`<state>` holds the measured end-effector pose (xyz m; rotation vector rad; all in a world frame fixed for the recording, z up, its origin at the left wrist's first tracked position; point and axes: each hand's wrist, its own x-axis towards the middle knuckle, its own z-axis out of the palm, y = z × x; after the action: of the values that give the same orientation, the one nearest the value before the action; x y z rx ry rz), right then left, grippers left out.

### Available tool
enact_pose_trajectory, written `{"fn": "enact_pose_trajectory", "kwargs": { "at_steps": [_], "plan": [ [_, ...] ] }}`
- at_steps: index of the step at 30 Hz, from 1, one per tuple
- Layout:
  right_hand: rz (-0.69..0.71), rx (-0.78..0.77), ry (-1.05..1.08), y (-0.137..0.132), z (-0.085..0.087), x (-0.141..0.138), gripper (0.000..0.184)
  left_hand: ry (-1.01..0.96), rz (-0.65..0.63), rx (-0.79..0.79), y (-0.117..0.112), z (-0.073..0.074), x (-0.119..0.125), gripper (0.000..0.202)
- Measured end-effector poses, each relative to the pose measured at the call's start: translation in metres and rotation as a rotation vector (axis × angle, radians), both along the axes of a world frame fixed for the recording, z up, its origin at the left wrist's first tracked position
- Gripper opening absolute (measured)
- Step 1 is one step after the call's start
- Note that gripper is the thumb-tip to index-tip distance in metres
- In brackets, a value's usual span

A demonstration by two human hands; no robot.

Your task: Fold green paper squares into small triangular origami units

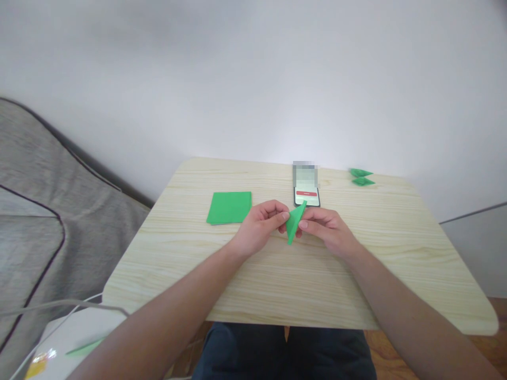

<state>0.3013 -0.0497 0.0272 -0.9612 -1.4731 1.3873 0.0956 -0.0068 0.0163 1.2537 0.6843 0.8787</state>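
Note:
Both hands meet over the middle of a light wooden table [277, 285]. Between them stands a folded green paper piece [295, 223], a narrow pointed shape tilted upward. My left hand [261, 224] pinches its left side with thumb and fingers closed. My right hand [327, 228] pinches its right side, fingers curled. A stack of flat green paper squares [229, 207] lies on the table just left of my left hand.
A phone [306, 186] with a lit screen lies just beyond the hands. Two small folded green pieces [361, 177] sit at the far right of the table. Grey fabric furniture [35, 211] stands to the left; a white object with cables [67, 338] lies lower left.

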Motion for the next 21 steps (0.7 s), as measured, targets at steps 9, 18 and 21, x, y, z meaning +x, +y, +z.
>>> {"fn": "enact_pose_trajectory", "kwargs": {
  "at_steps": [9,18,21],
  "plan": [
    [-0.001,0.018,-0.016,0.004,-0.004,0.001,0.016,0.029,0.019,-0.017,0.002,-0.002,0.002,0.025],
    [-0.007,0.024,-0.004,0.009,-0.007,0.002,0.016,0.022,0.066,-0.056,0.005,-0.01,0.005,0.026],
    [-0.009,0.022,-0.004,0.01,-0.008,0.002,0.018,0.034,0.073,-0.046,0.008,-0.012,0.005,0.027]
  ]
}}
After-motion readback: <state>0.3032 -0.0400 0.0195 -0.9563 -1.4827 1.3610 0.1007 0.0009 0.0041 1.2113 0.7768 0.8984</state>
